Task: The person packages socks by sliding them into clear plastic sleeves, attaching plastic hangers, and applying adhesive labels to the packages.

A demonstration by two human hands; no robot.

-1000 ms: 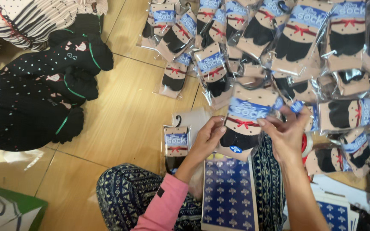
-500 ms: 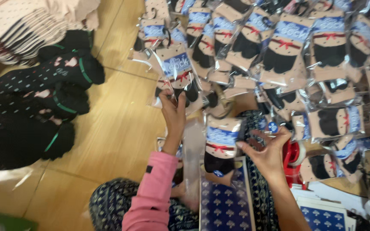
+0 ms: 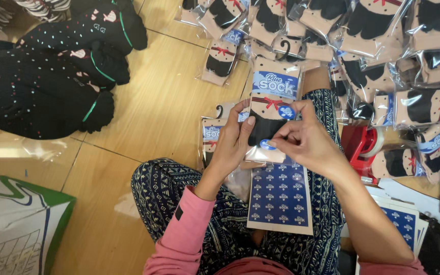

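Both hands grip one packaged sock pair [image 3: 271, 109] above the sticker sheet [image 3: 281, 196]: the left hand [image 3: 230, 145] clamps its edge, the right hand [image 3: 304, 142] pinches a round sticker [image 3: 267, 144] against it.

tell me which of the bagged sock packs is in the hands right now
The sock pack over the lap, held by the left hand and right hand. The other packs lie loose on the wooden floor, untouched.

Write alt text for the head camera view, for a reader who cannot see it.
Two hands, left hand and right hand, hold a clear-bagged pair of black socks above a blue sticker sheet on the person's lap. More bagged socks and loose black socks lie on the wooden floor.
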